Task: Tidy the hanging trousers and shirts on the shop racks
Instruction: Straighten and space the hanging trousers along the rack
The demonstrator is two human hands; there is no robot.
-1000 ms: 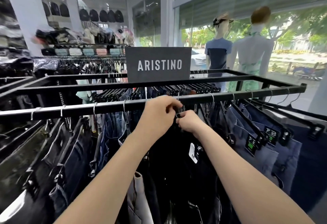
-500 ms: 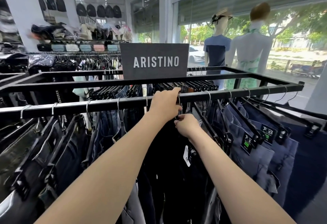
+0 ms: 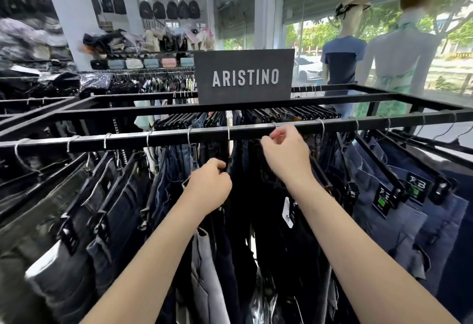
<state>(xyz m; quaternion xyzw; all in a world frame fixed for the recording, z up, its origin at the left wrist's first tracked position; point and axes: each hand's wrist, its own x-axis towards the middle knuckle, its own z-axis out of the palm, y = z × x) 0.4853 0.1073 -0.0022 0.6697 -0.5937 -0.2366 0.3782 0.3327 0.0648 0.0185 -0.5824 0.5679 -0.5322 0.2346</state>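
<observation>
On our far left, grey and dark denim trousers (image 3: 84, 221) hang slanted from wire hooks on the black rack rail (image 3: 128, 140). Further in, our left hand (image 3: 208, 186) sits below the rail, its fingers (image 3: 222, 167) curled and grasping the top of a dark trouser hanger (image 3: 228, 167) among the black trousers (image 3: 240, 234) at the middle of the rack. Above, a dark sign reading ARISTINO (image 3: 244, 76) stands on the rack's inner bar. Just to the right, our right hand (image 3: 286, 154) is raised to the rail, thumb and fingers (image 3: 277, 134) pinching a wire hook (image 3: 274, 125) where it loops over the bar. A white tag (image 3: 288, 212) dangles beneath that wrist. Beyond it hang blue trousers (image 3: 399, 221) with black labels, and two mannequins (image 3: 344, 60) face the window.
</observation>
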